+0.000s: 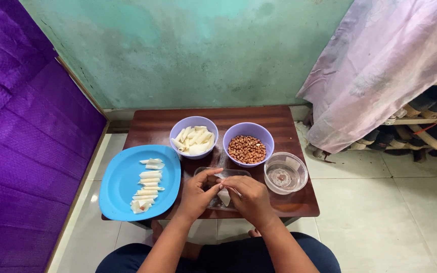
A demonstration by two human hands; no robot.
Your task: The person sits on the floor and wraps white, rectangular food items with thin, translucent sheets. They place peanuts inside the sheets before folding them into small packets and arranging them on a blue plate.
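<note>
Centrally, at the table's (299, 205) near edge, the left hand (197, 194) and right hand (249, 197) meet over a clear flat tray (231, 173). Both are curled, fingertips pinching a small white wrapper piece (224, 196) between them; its exact shape is hard to make out, possibly folded. A blue plate (120, 194) overhangs the near-left corner, carrying a column of finished white rolls (147, 184). Toward the far edge stand two lilac bowls: the left bowl (193, 136) holds white wrapper pieces, the right bowl (249, 143) holds peanuts. A clear bowl of water (286, 173) sits near the right edge.
</note>
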